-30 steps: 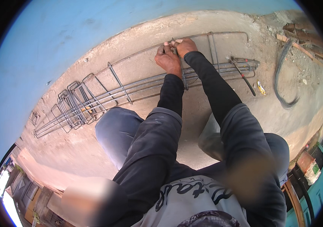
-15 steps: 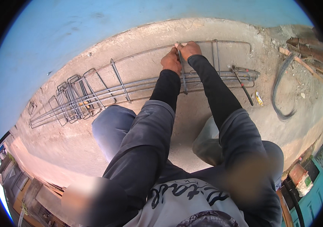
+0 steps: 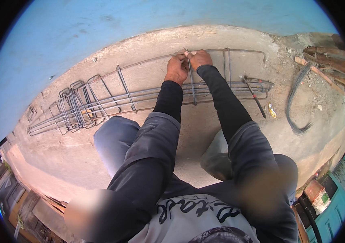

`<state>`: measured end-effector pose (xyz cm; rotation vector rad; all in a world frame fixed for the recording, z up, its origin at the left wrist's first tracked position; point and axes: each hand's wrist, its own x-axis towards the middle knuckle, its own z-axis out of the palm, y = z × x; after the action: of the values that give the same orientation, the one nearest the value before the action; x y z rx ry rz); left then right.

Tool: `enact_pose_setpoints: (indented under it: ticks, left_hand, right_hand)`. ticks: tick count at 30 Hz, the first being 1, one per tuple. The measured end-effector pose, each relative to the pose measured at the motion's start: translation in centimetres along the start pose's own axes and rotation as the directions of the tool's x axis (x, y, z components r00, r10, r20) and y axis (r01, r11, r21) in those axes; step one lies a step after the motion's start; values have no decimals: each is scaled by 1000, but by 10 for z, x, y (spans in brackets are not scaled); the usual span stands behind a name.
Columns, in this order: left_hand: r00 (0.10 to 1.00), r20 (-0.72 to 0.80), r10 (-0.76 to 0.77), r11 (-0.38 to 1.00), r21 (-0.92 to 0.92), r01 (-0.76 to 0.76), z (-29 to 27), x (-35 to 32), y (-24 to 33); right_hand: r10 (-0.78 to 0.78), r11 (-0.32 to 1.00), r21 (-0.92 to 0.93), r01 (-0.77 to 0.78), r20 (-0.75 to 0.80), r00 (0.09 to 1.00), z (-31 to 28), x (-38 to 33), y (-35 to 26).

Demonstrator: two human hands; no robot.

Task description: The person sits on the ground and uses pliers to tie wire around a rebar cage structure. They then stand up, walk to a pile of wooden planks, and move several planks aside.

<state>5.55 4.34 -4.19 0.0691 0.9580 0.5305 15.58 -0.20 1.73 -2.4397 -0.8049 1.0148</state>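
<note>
A long cage of steel reinforcing bars (image 3: 152, 92) lies across the ground before me, with several bent stirrups along it. At its far bar, my left hand (image 3: 177, 69) and my right hand (image 3: 199, 59) meet where a stirrup (image 3: 192, 83) joins the bar. The fingers of both are closed in a pinch. Thin dark ends of tie wire (image 3: 186, 50) poke up by the fingertips; the rest is covered by the fingers. Another stirrup (image 3: 226, 67) stands on the bar to the right, and one (image 3: 126, 87) to the left.
Bunched stirrups (image 3: 73, 107) sit at the cage's left end. A tool with a black and red handle (image 3: 256, 100) rests against the right end, beside a yellow wrapper (image 3: 272, 111). Farther right lie a bundle of thin wire (image 3: 290, 101) and wooden boards (image 3: 330, 60). A blue wall (image 3: 160, 14) rises behind.
The view has shifted slightly, so the cage sits a little lower and further left. Both hands stay at the same joint; the left has turned slightly, its fingers still close to the right's.
</note>
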Motion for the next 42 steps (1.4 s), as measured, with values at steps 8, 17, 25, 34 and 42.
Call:
enact_pose_setpoints:
  ticks: [8, 17, 25, 34, 42]
  left_hand:
    - [990, 110, 93, 992, 72, -101, -1, -10, -4]
    - [669, 203, 715, -199, 976, -84, 34, -53, 19]
    - [674, 351, 650, -298, 934, -199, 13, -25, 4]
    - [644, 415, 643, -212, 904, -371, 13, -24, 2]
    - [693, 349, 631, -202, 936, -287, 17, -26, 5]
  right_hand:
    - [-38, 991, 129, 43, -46, 998, 5, 1, 5]
    - [-114, 992, -58, 110, -70, 991, 15, 24, 23]
    - [-137, 990, -25, 138, 24, 990, 6, 19, 20]
    - [-79, 917, -323, 235, 430, 900, -46, 37, -5]
    - [-274, 463, -710, 530, 454, 848, -63, 53, -75]
